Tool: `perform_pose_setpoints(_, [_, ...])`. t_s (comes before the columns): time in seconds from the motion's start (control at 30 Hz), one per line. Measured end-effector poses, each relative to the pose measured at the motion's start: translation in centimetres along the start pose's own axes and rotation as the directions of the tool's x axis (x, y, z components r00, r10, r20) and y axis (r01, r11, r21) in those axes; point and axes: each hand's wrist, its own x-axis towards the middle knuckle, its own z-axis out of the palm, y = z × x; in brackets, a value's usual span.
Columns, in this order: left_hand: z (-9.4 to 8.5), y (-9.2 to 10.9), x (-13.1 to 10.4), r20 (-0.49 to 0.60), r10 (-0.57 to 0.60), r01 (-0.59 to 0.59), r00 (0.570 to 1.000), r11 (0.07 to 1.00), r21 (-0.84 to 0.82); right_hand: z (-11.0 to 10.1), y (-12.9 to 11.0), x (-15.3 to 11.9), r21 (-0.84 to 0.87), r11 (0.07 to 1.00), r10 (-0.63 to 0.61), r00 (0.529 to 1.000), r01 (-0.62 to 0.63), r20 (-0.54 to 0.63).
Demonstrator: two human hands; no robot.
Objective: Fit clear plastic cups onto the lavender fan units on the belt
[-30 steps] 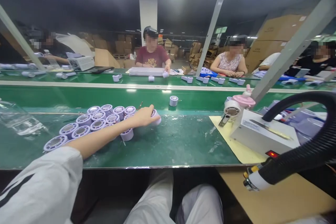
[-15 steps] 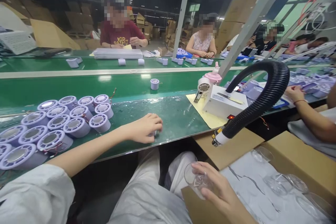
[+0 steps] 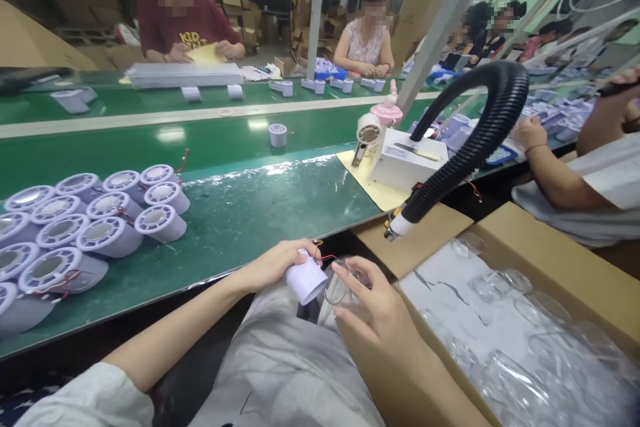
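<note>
My left hand (image 3: 285, 263) is closed round a lilac cylindrical part (image 3: 306, 280), whose open end tilts down and to the right. Red and orange wires stick out of it near my fingers. Just right of it, my right hand (image 3: 373, 300) holds a clear plastic cup (image 3: 345, 280) between thumb and fingers, its rim beside the lilac part. Both hands are above my lap, at the bench's front edge. More lilac parts (image 3: 100, 230) with round metallic discs stand in rows on the green bench (image 3: 240, 207) at the left.
A white box (image 3: 405, 160) with a black flexible hose (image 3: 500, 120) stands right of centre on yellow paper. A cardboard box (image 3: 565, 260) of clear cups lies at lower right. One lilac part (image 3: 278, 135) sits on the green belt. Several people work opposite and at right.
My left hand has come off the bench toward my right hand and now holds a lilac part. My right hand has moved up and left with the cup. The view has tilted down and shifted right.
</note>
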Motion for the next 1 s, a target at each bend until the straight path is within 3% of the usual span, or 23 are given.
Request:
perform_pose_setpoints(0.1, [2.0, -0.8, 0.2, 0.176, 0.014, -0.01, 0.984, 1.0, -0.024, -0.4, -0.6, 0.3, -0.191, 0.981, -0.032, 0.999, 0.032, 0.003])
perform_pose_setpoints(0.23, [3.0, -0.5, 0.1, 0.296, 0.072, -0.127, 0.953, 0.977, 0.173, -0.7, -0.7, 0.3, -0.227, 0.973, 0.069, 0.985, -0.031, 0.159])
perform_pose_setpoints(0.3, [3.3, -0.2, -0.1, 0.269, 0.087, -0.161, 0.959, 0.95, 0.267, -0.5, -0.4, 0.0, -0.171, 0.98, 0.142, 0.967, -0.106, 0.213])
perform_pose_setpoints(0.4, [3.8, -0.3, -0.4, 0.09, 0.123, -0.145, 0.988, 0.938, 0.314, -0.4, -0.2, -0.4, 0.025, 0.971, 0.225, 0.95, -0.236, 0.218])
perform_pose_setpoints(0.5, [4.3, -1.5, -0.5, -0.106, 0.175, -0.143, 0.979, 0.955, 0.261, -0.8, -0.5, -0.4, 0.28, 0.885, 0.332, 0.925, -0.373, 0.183])
perform_pose_setpoints(0.57, [4.6, -2.4, -0.4, -0.15, 0.231, -0.19, 0.961, 0.951, 0.243, -1.2, -0.8, -0.3, 0.4, 0.815, 0.386, 0.908, -0.419, 0.163])
perform_pose_setpoints(0.63, [4.7, -3.1, -0.3, -0.13, 0.295, -0.256, 0.946, 0.932, 0.255, -1.5, -0.9, -0.2, 0.474, 0.769, 0.411, 0.9, -0.428, 0.147])
perform_pose_setpoints(0.73, [4.6, -3.4, -0.4, -0.002, 0.323, -0.313, 0.946, 0.919, 0.238, -1.4, -0.5, -0.2, 0.586, 0.68, 0.463, 0.878, -0.441, 0.123])
perform_pose_setpoints(0.83, [4.6, -3.0, -0.7, 0.095, 0.252, -0.261, 0.963, 0.96, 0.098, -1.1, 0.2, -0.5, 0.714, 0.515, 0.537, 0.828, -0.474, 0.162])
perform_pose_setpoints(0.9, [4.8, -2.7, -1.0, 0.082, 0.181, -0.179, 0.98, 0.983, -0.031, -0.9, 0.6, -0.8, 0.768, 0.454, 0.519, 0.835, -0.452, 0.185])
perform_pose_setpoints(0.93, [4.8, -2.5, -1.2, 0.066, 0.143, -0.136, 0.988, 0.986, -0.096, -0.9, 0.6, -0.9, 0.772, 0.473, 0.48, 0.859, -0.425, 0.178])
perform_pose_setpoints(1.0, [5.0, -2.3, -1.6, 0.036, 0.082, -0.073, 0.996, 0.973, -0.217, -1.0, 0.5, -1.3, 0.703, 0.624, 0.354, 0.925, -0.341, 0.135])
